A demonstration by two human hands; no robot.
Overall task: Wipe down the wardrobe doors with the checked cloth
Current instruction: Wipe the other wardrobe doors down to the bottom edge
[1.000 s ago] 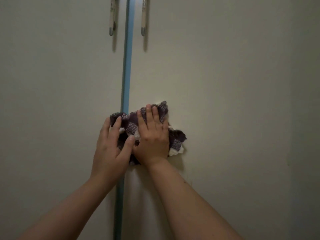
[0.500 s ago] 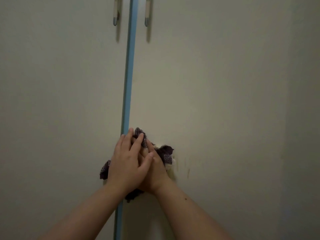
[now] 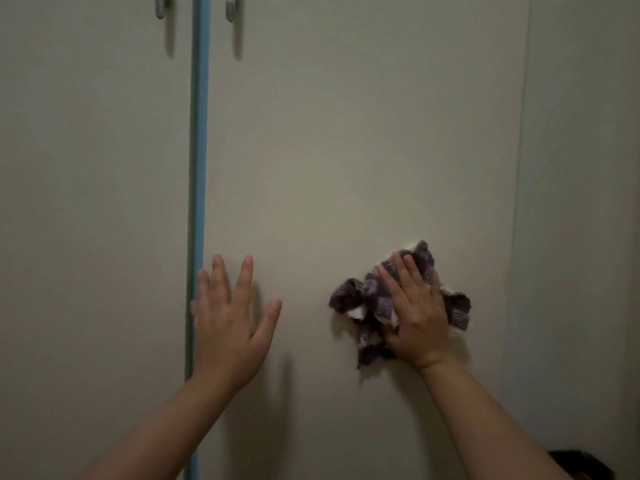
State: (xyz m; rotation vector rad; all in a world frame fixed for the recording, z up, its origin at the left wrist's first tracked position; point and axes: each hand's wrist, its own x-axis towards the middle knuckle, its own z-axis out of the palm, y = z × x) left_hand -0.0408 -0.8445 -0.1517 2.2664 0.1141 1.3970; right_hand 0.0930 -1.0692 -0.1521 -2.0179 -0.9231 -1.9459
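At far left we see the left door [image 3: 93, 202], plain and pale, its handle [image 3: 159, 8] just showing at the top edge. Next comes the blue strip [image 3: 198, 168] running vertically between the doors. Just right of it, our left hand [image 3: 230, 323] lies flat toward the right door [image 3: 346, 150], fingers spread apart, holding nothing; whether the palm actually touches the panel we cannot tell. A second handle [image 3: 229, 10] hangs above on this door.

Further right, our right hand [image 3: 415, 313] presses the checked cloth [image 3: 367, 299] against the right door, palm flat over it, fingers laid out, not curled. The cloth is bunched, with loose ends hanging below and to both sides of the hand.

Risks, as we judge them: the cloth is pinned by pressure only, so easing off mid-stroke could let it slide down and drop. Being crumpled, it likely wipes a narrow band, leaving streaks or missed patches. Leaning hard on the left hand may leave a fresh print
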